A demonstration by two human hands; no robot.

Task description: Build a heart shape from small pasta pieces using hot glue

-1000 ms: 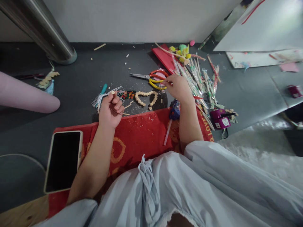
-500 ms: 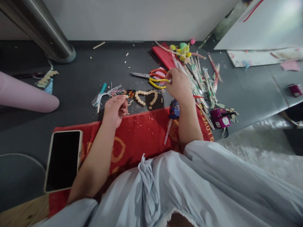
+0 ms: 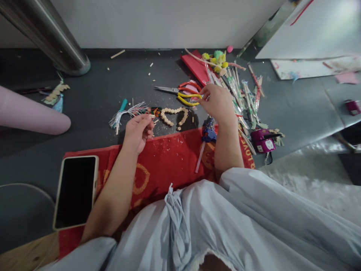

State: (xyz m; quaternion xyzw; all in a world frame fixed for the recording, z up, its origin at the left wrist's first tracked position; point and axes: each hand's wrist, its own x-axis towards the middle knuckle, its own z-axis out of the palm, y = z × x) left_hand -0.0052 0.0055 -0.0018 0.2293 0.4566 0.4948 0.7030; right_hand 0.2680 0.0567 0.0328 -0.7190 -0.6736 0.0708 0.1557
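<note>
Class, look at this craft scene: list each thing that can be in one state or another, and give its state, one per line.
left hand: curled, fingertips pinching a small piece.
right hand: closed on the yellow-handled pliers.
yellow-handled pliers: gripped at the handles, lying low over the floor.
red-handled scissors: blades shut, lying flat.
phone: screen dark, face up on the red cloth.
heart shape: unfinished, lying flat.

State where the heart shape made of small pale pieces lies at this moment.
In the head view, the heart shape lies on the dark floor just beyond the red cloth, between the left hand and the right hand, below the yellow-handled pliers.
</note>
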